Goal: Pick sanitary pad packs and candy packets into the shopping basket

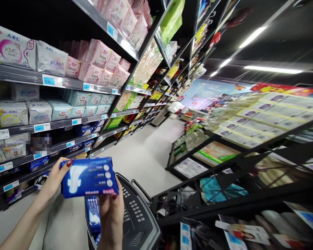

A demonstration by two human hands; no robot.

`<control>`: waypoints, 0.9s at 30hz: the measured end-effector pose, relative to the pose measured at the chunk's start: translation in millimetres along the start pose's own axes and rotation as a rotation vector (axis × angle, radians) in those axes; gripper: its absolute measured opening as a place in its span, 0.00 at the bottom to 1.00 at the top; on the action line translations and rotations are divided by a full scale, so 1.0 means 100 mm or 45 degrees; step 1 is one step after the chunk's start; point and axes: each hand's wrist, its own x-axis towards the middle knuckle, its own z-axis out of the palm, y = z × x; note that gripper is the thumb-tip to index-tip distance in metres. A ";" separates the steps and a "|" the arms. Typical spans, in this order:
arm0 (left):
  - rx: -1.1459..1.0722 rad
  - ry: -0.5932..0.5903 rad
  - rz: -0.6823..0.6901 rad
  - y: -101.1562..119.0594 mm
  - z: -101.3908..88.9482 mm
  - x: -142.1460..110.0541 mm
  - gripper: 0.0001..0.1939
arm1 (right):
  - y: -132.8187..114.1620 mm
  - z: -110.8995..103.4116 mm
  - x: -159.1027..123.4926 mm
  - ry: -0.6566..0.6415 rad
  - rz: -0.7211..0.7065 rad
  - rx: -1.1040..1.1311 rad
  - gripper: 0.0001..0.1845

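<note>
Both my hands hold a blue pack of sanitary pads flat in front of me. My left hand grips its left edge with fingers curled round the top corner. My right hand pinches its lower right edge from below. Directly under the pack stands a dark shopping basket, and another blue pack stands on end inside it at the left.
Shelves at the left carry pink, white and blue packs with price tags. A black rack of goods stands at the right. A pale floor aisle runs ahead between them.
</note>
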 end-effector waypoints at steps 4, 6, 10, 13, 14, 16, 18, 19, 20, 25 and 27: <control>-0.598 0.205 -0.116 -0.14 0.33 -0.12 0.31 | -0.07 0.27 -0.05 -0.160 0.094 -0.108 0.35; -0.750 0.241 -0.131 -0.20 0.51 -0.24 0.33 | -0.05 0.35 -0.07 -0.202 0.154 -0.213 0.31; -0.795 0.186 -0.152 -0.36 0.74 -0.44 0.34 | -0.01 0.32 -0.06 -0.063 0.173 -0.220 0.34; -0.711 -0.054 -0.080 -0.46 0.72 -0.42 0.26 | -0.06 0.17 -0.01 0.100 0.110 -0.088 0.38; -0.668 -0.137 -0.027 -0.46 0.67 -0.37 0.25 | -0.09 0.11 0.00 0.157 0.076 -0.036 0.39; -0.583 -0.286 0.061 -0.41 0.51 -0.25 0.26 | -0.15 -0.01 0.02 0.250 0.026 0.038 0.40; -0.500 -0.417 0.061 -0.31 0.31 -0.13 0.33 | -0.18 -0.11 0.03 0.320 0.007 0.053 0.40; -0.455 -0.471 0.028 -0.25 0.20 -0.09 0.36 | -0.19 -0.15 0.03 0.333 0.014 0.034 0.40; -0.403 -0.513 -0.009 -0.18 0.11 -0.06 0.39 | -0.19 -0.18 0.03 0.336 0.029 0.004 0.39; -0.114 -0.467 -0.184 0.05 -0.07 -0.08 0.45 | -0.16 -0.14 0.01 0.290 0.151 -0.104 0.38; -0.039 -0.360 -0.198 0.08 -0.04 -0.12 0.43 | -0.16 -0.09 0.01 0.282 0.167 -0.105 0.39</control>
